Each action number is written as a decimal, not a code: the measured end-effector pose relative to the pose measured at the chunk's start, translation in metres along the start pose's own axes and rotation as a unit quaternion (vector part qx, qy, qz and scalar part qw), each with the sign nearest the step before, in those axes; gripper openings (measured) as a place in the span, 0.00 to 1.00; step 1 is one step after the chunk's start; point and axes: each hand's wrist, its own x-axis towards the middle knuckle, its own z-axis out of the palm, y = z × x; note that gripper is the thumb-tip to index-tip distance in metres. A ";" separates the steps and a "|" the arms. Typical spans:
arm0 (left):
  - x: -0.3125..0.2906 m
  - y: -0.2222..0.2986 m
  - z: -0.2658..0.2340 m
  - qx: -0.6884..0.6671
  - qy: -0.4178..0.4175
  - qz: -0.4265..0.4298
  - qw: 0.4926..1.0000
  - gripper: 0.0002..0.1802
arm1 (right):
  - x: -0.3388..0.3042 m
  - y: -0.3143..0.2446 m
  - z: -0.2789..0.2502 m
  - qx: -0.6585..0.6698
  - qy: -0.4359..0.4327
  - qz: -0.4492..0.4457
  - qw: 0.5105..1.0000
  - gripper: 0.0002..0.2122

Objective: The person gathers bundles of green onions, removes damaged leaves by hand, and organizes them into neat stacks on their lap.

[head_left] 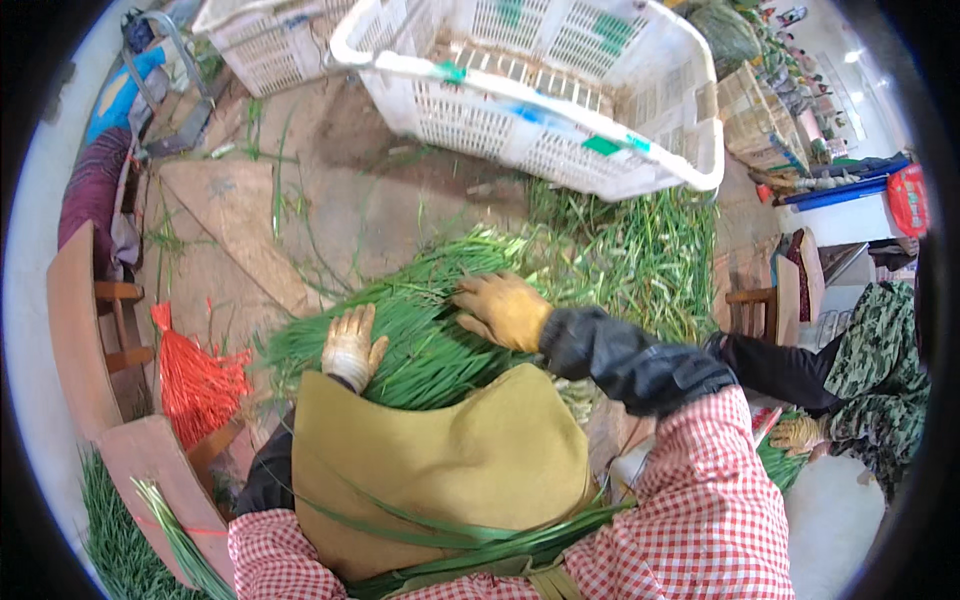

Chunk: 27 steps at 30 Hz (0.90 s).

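1. Crate (515, 145), white and slatted, shows me a brownish base.
2. Greens (425, 355), long, slender, lie heaped beyond the apron (440, 440).
3. Left hand (348, 350): fingers together, thumb apart; right hand (503, 308): fingers loosely spread.

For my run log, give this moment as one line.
left hand: open, gloved, on green leaves; right hand: open, gloved, on same leaves; orange strands: at left; white crate: beyond leaves

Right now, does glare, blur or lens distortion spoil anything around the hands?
Head view, centre: left gloved hand, right gloved hand and chive-like greens look fairly sharp, glare-free; head view, upper right: ceiling light blown out; head view, left: fisheye skews the wooden chair back near the edge; head view, top: darker floor beside the white plastic crate, probably shadow.
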 end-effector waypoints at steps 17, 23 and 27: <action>-0.024 -0.062 -0.048 0.032 -0.048 -0.132 0.990 0.35 | -0.033 0.176 -0.165 -0.138 0.166 0.375 0.902 0.25; 0.009 -0.038 -0.123 -0.067 0.052 -0.159 0.984 0.29 | -0.062 0.179 -0.116 -0.221 0.202 0.352 0.887 0.27; 0.009 -0.034 -0.168 -0.106 0.138 -0.126 0.977 0.27 | -0.066 0.096 -0.088 -0.084 0.154 0.395 0.902 0.20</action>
